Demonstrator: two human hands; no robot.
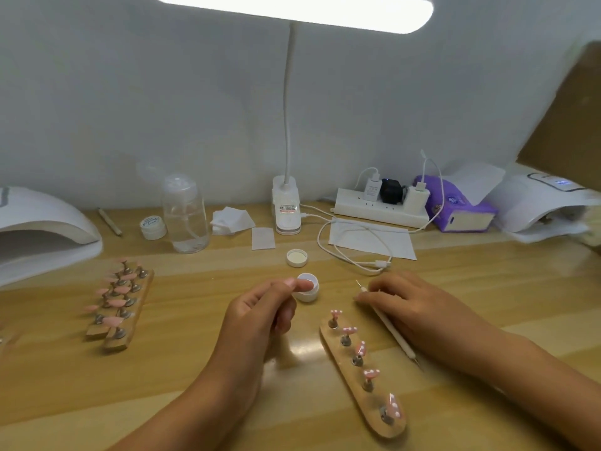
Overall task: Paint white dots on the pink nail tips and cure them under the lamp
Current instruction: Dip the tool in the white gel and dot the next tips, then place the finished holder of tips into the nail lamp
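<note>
Fingertips [289, 283] of the left hand [260, 315] pinch the white jar [309, 296]; the right hand [413, 307] lies relaxed on the dotting pen [395, 336], beside the dotted pink nail tips [349, 330].

- white jar [309, 292]: near-left rim hidden under left hand [260, 307] thumb; contents barely visible.
- dotting tool [395, 336], right of the white jar: upper shaft hidden under right hand [413, 304]; gripped or only covered, cannot tell.
- curing lamp [42, 229], far left of the white jar: cut by left edge.
- second lamp [546, 203], far right of the white jar: blurred, cut by right edge.
- desk lamp head [292, 11], above and behind the white jar: cut by top edge.
- small pot [153, 224], back-left of the white jar: label too small to read.
- pink nail tips [113, 294], left of the white jar: blurred, dots cannot be told.
</note>
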